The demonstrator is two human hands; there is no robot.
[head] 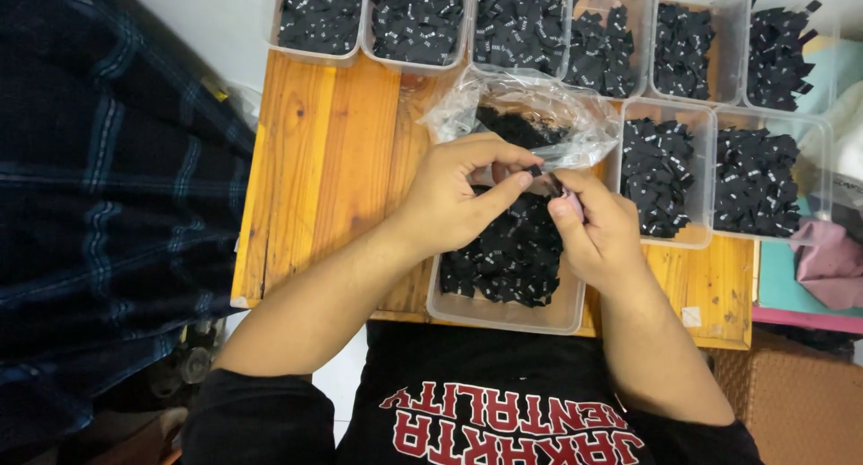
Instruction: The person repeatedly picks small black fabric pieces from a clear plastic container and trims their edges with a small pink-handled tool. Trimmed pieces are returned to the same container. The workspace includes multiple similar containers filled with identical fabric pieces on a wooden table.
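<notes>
My left hand (458,195) and my right hand (598,231) meet over a clear plastic tray (503,314) full of small black fabric labels (512,258). Between the fingertips of both hands sits one small black label (538,171), pinched from both sides. Just behind the hands lies a crumpled clear plastic bag (530,114) with more black labels inside. The tray rests on a wooden board (333,168).
Several clear trays of black labels line the far edge (418,20) and the right side (665,173). A dark plaid cloth (99,186) covers the left. A pink cloth (831,263) lies at the right edge, with a brown woven surface (800,402) below it.
</notes>
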